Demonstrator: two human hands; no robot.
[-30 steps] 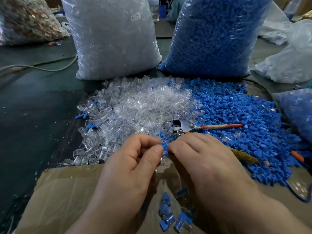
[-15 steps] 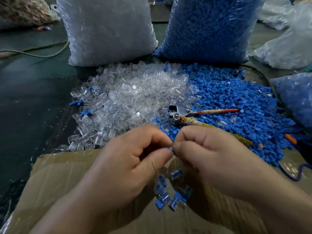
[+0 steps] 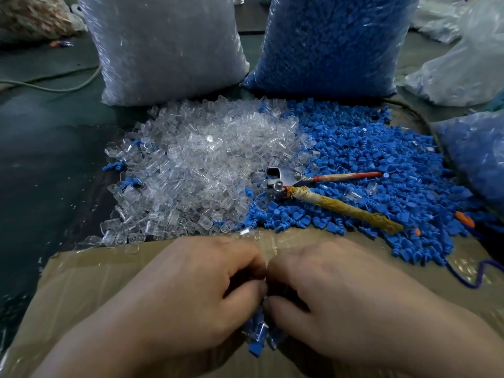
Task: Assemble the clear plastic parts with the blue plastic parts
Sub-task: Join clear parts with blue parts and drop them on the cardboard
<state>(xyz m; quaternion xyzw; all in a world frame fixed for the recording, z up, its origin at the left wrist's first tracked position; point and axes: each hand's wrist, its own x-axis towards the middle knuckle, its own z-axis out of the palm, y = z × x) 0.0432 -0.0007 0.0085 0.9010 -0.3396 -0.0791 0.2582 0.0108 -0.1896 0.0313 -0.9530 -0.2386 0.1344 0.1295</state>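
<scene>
Hands: left hand (image 3: 196, 290) and right hand (image 3: 341, 301) are together at lower centre, fingers curled and fingertips meeting; I cannot tell what, if anything, is pinched between them.
Joined pieces: a small cluster of blue-and-clear pieces (image 3: 259, 342) lies on the cardboard just under the two thumbs, partly hidden by them.
Clear parts: loose heap of clear parts (image 3: 207, 170) at centre left, reaching the far edge of the cardboard.
Blue parts: loose heap of blue parts (image 3: 381, 165) at centre right, touching the clear heap along a ragged seam.
Tool: metal hand tool (image 3: 283, 181) lies where the heaps meet, one handle red, the other wrapped in yellowish tape, both pointing right.
Work surface: taped brown cardboard (image 3: 81, 290) in the lower frame, lying on a dark green surface (image 3: 41, 159).
Stock: tall clear-film bag of clear parts (image 3: 163, 45) at upper centre left; bag of blue parts (image 3: 332, 42) just beside it on the right.
Surroundings: more plastic bags at the upper right and right edge; a pale cable (image 3: 54, 88) runs across the upper left; a blue cord (image 3: 469, 276) curls at the right edge.
</scene>
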